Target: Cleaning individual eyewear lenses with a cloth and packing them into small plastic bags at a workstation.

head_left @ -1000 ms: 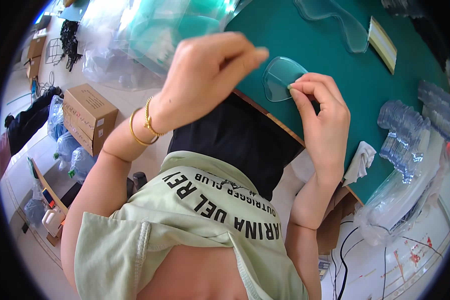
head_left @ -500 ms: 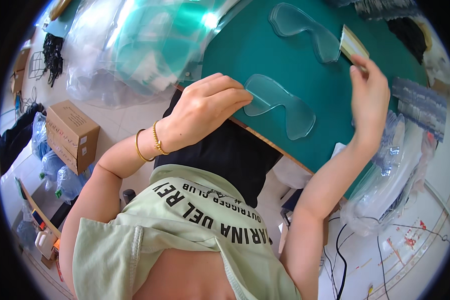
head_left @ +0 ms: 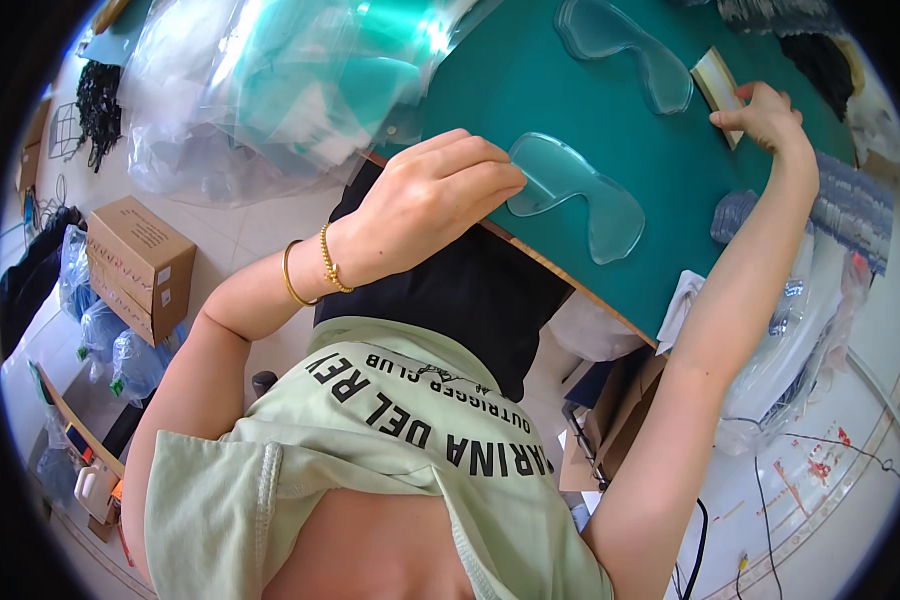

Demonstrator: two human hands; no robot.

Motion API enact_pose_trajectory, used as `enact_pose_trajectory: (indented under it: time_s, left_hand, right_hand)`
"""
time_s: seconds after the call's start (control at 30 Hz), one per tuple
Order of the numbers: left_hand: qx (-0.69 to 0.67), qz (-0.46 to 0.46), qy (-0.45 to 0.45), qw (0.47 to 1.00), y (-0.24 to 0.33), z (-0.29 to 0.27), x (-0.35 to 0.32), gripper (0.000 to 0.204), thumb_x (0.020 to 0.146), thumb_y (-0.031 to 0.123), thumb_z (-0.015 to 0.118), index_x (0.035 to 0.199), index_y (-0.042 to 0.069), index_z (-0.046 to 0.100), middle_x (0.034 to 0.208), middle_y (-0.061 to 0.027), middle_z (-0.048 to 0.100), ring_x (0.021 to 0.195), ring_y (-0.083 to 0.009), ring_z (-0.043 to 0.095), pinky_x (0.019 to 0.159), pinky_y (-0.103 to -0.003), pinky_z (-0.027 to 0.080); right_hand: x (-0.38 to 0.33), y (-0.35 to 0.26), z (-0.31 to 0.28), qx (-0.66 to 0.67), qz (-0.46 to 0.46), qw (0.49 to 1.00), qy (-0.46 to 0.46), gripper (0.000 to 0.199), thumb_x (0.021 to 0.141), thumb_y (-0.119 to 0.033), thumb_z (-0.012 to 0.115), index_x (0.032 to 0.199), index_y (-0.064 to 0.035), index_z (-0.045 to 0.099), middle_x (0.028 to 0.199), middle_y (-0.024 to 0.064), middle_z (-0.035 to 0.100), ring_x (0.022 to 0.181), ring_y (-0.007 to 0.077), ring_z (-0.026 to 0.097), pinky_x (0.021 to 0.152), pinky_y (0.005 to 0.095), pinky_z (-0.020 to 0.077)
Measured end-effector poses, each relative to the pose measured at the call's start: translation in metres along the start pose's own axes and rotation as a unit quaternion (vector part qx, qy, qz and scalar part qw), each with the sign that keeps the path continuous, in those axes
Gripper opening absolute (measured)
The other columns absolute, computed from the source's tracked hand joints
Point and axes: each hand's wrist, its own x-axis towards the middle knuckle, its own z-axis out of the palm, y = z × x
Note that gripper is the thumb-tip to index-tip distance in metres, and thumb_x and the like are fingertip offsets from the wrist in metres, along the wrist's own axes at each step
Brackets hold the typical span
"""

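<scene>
My left hand (head_left: 435,195) is closed in a pinch at the left end of a clear goggle-shaped plastic lens (head_left: 610,215). The lens lies close to the near edge of the green tabletop, and my fingertips cover its end. Farther off to the right, my right hand (head_left: 775,120) has its thumb and fingers on the right side of a narrow cream-coloured block (head_left: 712,82), with the thumb reaching across it. Just left of that block is a stack of similar clear lenses (head_left: 660,85).
Large clear plastic bags (head_left: 270,100) spread over the left of the green table (head_left: 500,75). Stacked grey-blue pieces (head_left: 850,215) and bagged goods (head_left: 785,340) lie at the right. A cardboard box (head_left: 140,265) stands on the floor at left; cables run at lower right.
My right hand has reached farther out and turned, moving from the block's near end to its right side. My left hand keeps its pinch at the lens; the whole view has shifted slightly.
</scene>
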Motion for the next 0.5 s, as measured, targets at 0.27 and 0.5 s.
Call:
enact_pose_trajectory:
  time_s: [0.27,0.5]
  left_hand:
    - [0.002,0.000,-0.005,1.000,-0.001,0.002,0.000,0.016,0.077,0.003,0.076,0.092,0.003,0.068,0.090,-0.0070,0.066,0.079,-0.0222,0.065,0.068,-0.032,0.055]
    - [-0.005,-0.006,-0.002,1.000,0.000,0.000,0.001,0.016,0.078,0.000,0.075,0.093,0.002,0.072,0.090,-0.0065,0.067,0.073,-0.0202,0.064,0.062,-0.031,0.053]
  right_hand:
    - [0.015,0.016,-0.002,0.045,-0.072,0.996,-0.034,0.104,0.065,-0.039,0.091,0.147,-0.0022,0.038,0.136,0.0219,0.056,0.123,0.0351,0.057,0.108,0.0427,0.0414]
    - [-0.101,-0.016,-0.027,0.267,-0.117,0.943,0.162,0.038,0.093,-0.032,0.067,0.106,0.0034,0.064,0.090,0.0165,0.072,0.077,0.0275,0.069,0.073,0.0364,0.0512]
